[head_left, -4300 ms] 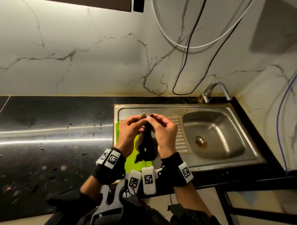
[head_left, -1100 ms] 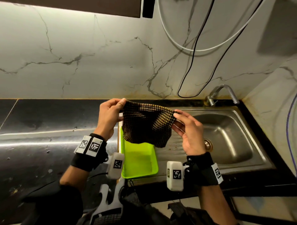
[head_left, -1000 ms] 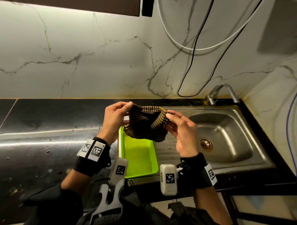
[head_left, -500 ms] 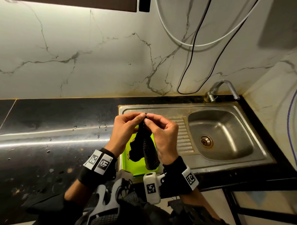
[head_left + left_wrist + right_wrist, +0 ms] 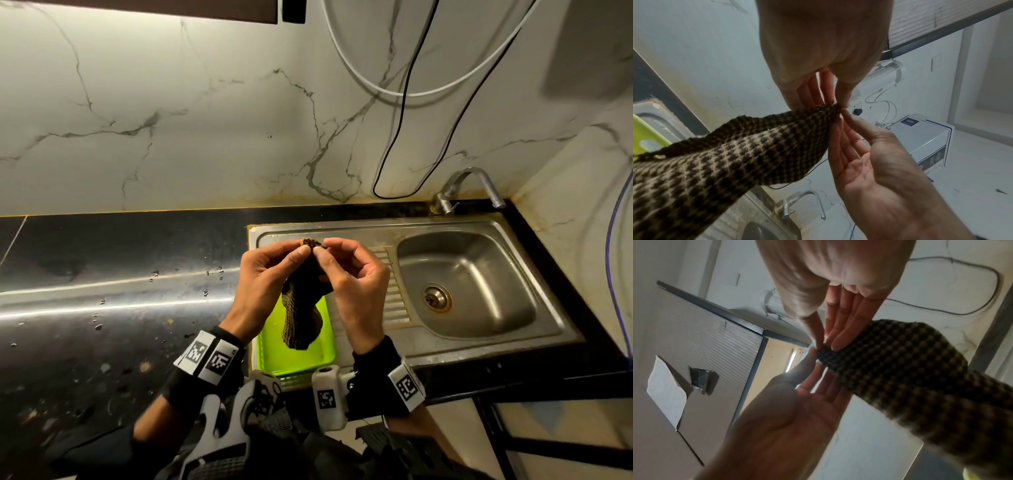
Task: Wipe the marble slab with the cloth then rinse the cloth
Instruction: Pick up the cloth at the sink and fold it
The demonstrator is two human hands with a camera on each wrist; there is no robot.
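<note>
The brown-and-tan checked cloth [image 5: 301, 318] hangs folded in the air over the sink's drainboard. Both hands meet at its top edge. My left hand [image 5: 297, 253] pinches that edge between thumb and fingertips, and my right hand [image 5: 323, 254] pinches it right beside. The left wrist view shows the left hand [image 5: 831, 101] at the cloth [image 5: 731, 155] corner, with the right hand [image 5: 857, 146] touching it. In the right wrist view the right hand [image 5: 824, 341] pinches the cloth [image 5: 910, 373] end against the left hand [image 5: 803, 386]. The black marble slab [image 5: 102, 294], speckled with drops and crumbs, lies to the left.
A bright green tray [image 5: 294, 358] sits on the drainboard under the cloth. The steel sink [image 5: 561, 329] with its drain lies to the right, the faucet [image 5: 469, 181] at its back edge. Cables hang on the marble wall behind.
A second ago the cloth was held spread between my hands. They came together, folding it in half, and dropped lower; it now hangs as a narrow fold.
</note>
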